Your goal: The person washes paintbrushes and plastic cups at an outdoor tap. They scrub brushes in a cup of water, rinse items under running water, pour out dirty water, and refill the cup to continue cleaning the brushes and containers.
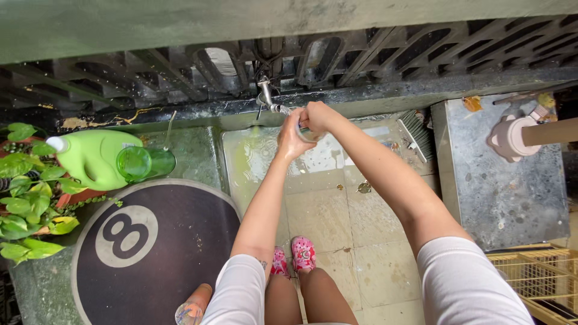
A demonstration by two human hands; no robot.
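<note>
Most of the small item being washed is hidden, tbh: only a pale, glassy cylinder-ish bit (308,133) is seen between the two hands, right under the tap (267,96), so what kind of thing it is can't really be told. The water stream is blurred into a shimmer on the wet tiled floor (325,216) below the tap.

Largest first: the round black mat (180,241) with a white circle is laid down and left of the tap, cut off at the bottom edge. A grey stone block (506,192) is seen well right of the tap, with a pinkish object (509,138) on it that's half covered by a wooden bar. The green detergent jug (90,157) is lying on its side far left of the tap, a green cup (144,162) just beside it, leaves crowding in. A scrub brush (415,132) is propped right of the tap.

The left hand (292,139) is cupped around the item from beneath; the right hand (316,117) is clasped over its top. Pink shoes (295,256) are glimpsed far below the tap.
</note>
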